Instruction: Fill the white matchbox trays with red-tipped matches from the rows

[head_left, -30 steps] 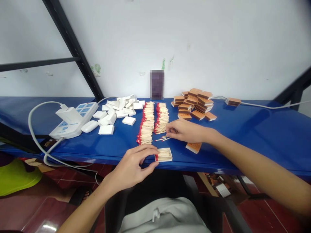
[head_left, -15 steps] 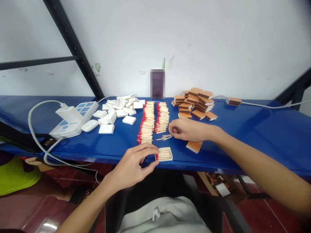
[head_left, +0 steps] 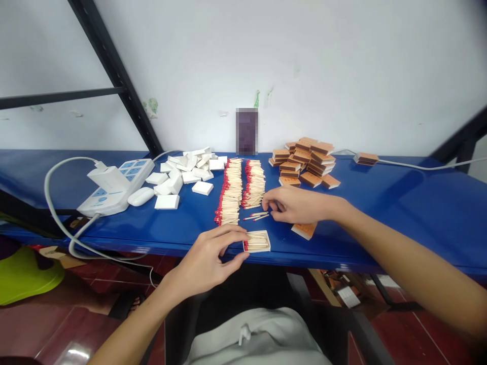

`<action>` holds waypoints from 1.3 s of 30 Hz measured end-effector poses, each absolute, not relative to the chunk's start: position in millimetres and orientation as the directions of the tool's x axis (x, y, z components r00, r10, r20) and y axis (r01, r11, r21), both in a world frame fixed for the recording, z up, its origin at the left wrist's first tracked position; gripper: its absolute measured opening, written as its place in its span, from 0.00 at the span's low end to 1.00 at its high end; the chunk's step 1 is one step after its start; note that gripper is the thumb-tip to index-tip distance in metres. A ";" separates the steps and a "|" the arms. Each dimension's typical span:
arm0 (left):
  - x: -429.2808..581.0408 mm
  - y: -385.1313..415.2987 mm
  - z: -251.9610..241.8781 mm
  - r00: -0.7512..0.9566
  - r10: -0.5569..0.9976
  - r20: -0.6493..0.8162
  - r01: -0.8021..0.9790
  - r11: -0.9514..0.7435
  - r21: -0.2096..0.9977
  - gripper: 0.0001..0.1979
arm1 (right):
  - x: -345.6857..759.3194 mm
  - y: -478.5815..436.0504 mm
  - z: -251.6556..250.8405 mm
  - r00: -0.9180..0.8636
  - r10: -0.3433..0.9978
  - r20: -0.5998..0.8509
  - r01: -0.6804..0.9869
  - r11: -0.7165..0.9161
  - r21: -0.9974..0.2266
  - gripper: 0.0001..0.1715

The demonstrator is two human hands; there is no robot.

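Observation:
My left hand (head_left: 211,256) grips the left end of a small white matchbox tray (head_left: 269,242) between thumb and fingers at the front edge of the table. Inside the tray lie matches (head_left: 257,241), red heads to the left. My right hand (head_left: 294,203) hovers at a few loose matches (head_left: 259,215), its index finger and thumb slightly apart with nothing seen between them. Beyond are two long rows of matches, a left row (head_left: 230,192) and a right row (head_left: 254,183). An orange matchbox sleeve (head_left: 304,230) lies partly under my right hand.
White trays (head_left: 182,172) are heaped at the left, orange matchbox sleeves (head_left: 304,157) at the right back. A power strip (head_left: 129,177) with cables and a white rounded case (head_left: 140,196) stands left. Another person's leg (head_left: 83,296) shows below. A carton (head_left: 342,294) sits under the table.
My right hand has shifted slightly left, and its index finger and thumb have spread apart. My left hand and the tray have stayed in place.

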State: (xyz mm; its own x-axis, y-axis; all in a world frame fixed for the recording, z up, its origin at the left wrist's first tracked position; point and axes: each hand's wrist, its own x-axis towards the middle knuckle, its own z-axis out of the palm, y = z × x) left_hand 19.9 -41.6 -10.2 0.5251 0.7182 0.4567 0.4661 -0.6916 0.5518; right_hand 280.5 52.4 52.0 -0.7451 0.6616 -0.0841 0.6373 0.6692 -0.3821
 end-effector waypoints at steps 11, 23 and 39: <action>20.6 -42.1 -9.8 0.519 0.727 0.449 0.466 -0.682 0.564 0.10 | 267.2 51.1 35.5 -0.758 0.651 0.026 0.603 0.716 -0.353 0.02; 20.2 -41.7 -10.2 0.523 0.723 0.452 0.465 -0.686 0.559 0.10 | 258.2 46.0 32.6 -0.759 0.644 0.095 0.574 0.731 -0.368 0.07; 19.7 -42.0 -11.2 0.531 0.716 0.454 0.465 -0.693 0.550 0.11 | 263.9 48.4 35.7 -0.785 0.616 0.068 0.542 0.736 -0.405 0.10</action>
